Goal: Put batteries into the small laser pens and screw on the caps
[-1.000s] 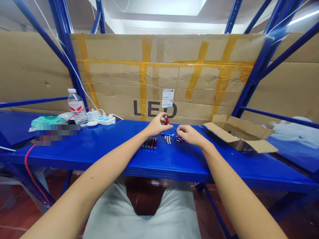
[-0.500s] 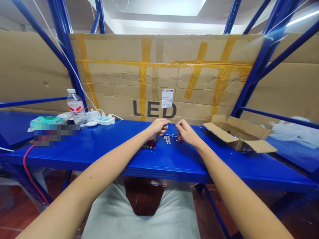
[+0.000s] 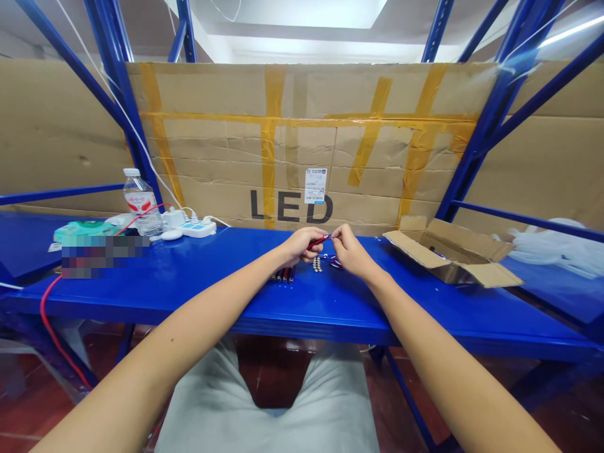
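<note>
My left hand (image 3: 302, 244) is closed around a slim red metallic tube (image 3: 318, 242), which tilts up to the right just above the table. At the tube's silvery right end, the thumb and fingers of my right hand (image 3: 349, 250) pinch together on something small, mostly hidden. Under my left hand lie several coloured metallic tubes (image 3: 285, 275) side by side. Small silver metal pieces (image 3: 317, 265) sit in short rows between the hands. Beside my right hand are shiny purple pieces (image 3: 335, 263), partly covered by it; their kind is unclear.
An open cardboard box (image 3: 448, 255) stands on the blue table (image 3: 198, 283) at right. Leftward are a water bottle (image 3: 141, 204), a white power strip (image 3: 198, 226) with cables and a green packet (image 3: 80, 231). A large cardboard sheet (image 3: 221, 151) closes off the back.
The red tube now shows in my left hand, whose fingers have gone from pointing to wrapped around it. My right hand has stayed near the same spot, now at the tube's end.
</note>
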The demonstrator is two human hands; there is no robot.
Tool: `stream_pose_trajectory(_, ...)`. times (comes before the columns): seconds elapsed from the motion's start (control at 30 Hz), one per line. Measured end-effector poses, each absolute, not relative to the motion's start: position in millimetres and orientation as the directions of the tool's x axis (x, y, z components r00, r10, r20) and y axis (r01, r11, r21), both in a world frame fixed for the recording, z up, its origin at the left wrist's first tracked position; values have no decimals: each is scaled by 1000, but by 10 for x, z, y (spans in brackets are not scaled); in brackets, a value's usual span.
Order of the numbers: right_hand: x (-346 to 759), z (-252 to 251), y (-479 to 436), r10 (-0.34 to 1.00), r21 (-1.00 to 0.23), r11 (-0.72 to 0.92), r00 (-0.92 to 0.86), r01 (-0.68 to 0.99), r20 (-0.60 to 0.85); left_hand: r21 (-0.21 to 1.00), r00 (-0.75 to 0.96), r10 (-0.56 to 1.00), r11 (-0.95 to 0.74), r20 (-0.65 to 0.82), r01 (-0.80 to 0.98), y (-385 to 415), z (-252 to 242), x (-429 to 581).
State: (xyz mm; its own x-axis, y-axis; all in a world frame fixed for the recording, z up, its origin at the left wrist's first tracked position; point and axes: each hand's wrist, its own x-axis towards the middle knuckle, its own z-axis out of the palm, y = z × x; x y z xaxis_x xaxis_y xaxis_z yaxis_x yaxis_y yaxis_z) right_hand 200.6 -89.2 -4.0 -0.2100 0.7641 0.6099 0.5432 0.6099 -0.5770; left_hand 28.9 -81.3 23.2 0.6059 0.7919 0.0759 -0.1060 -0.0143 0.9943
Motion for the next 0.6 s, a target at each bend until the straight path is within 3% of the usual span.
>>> stream_pose_trajectory(0.3, 1975, -58, -867, 690, -528, 671, -177, 521, 702, 997, 586, 806, -62, 82, -55, -897, 218, 374)
stream_pose_trajectory(0.6, 1943, -43, -906, 689, -480, 651, -190, 588, 700, 990, 475, 872, -64, 117, -126, -928, 186, 432)
